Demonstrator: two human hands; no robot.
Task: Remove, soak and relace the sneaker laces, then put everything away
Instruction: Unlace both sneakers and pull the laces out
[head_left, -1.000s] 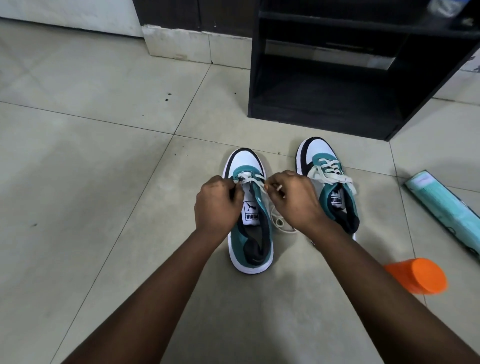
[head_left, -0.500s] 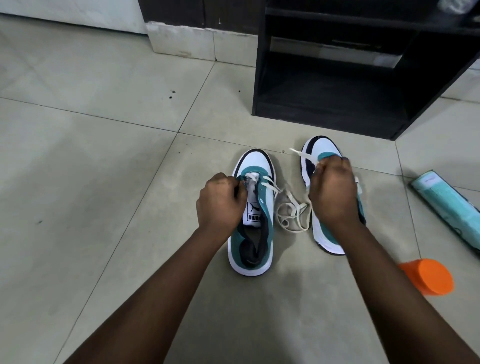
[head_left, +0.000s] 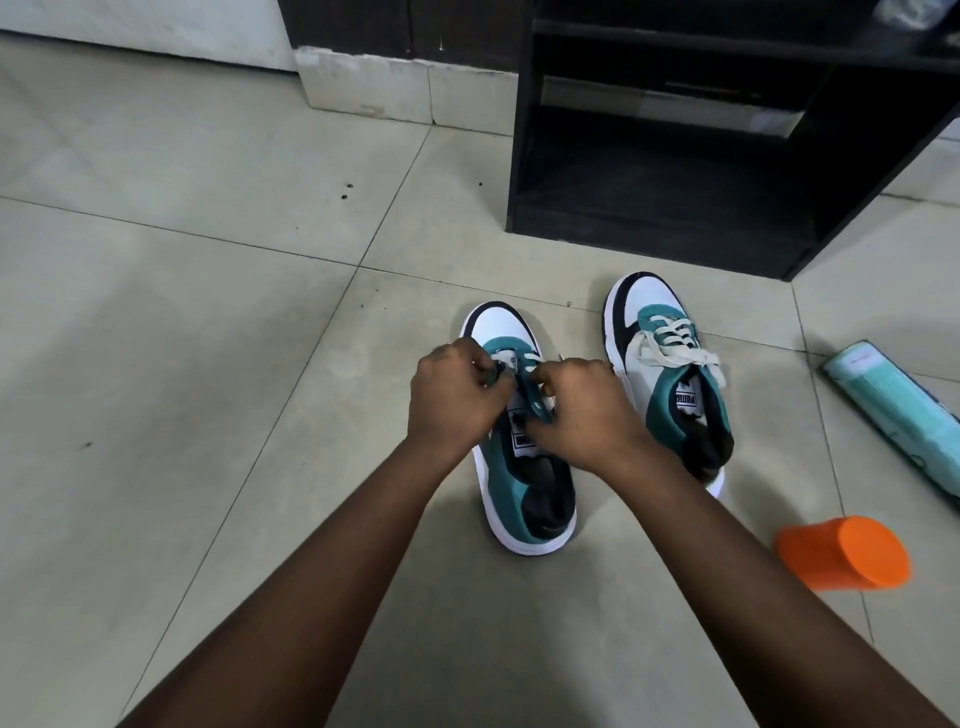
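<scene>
We take the black shelf unit (head_left: 675, 171) as our landmark: in front of its open lower bay, on the pale tiled floor (head_left: 182, 312), stand two white, teal and black sneakers, toes pointing toward the unit. The left sneaker (head_left: 524, 483) sits a little nearer to us than the right sneaker (head_left: 670, 374), and the two are close together but not touching. Both of our hands meet over the upper eyelets of the left sneaker. Our left hand (head_left: 452, 395) has its fingers curled in a tight grip at the edge of the eyelet row, seemingly pinching the shoe's teal upper; exactly what lies under the fingertips we cannot tell. Our right hand (head_left: 576, 410) is likewise curled, its grip closed on the teal eyelet strip and on the white lace (head_left: 524, 359) — only a couple of crossings of that lace show above our knuckles, near the toe end. The right sneaker is already laced, with its cream laces (head_left: 675, 345) crossing the tongue and their loose ends spread to either side. Farther right of the shelf unit's front corner, a pale teal box (head_left: 893, 405) lies flat on the floor, and nearer to us than that box an orange cylindrical container (head_left: 841, 553) lies on its side.
</scene>
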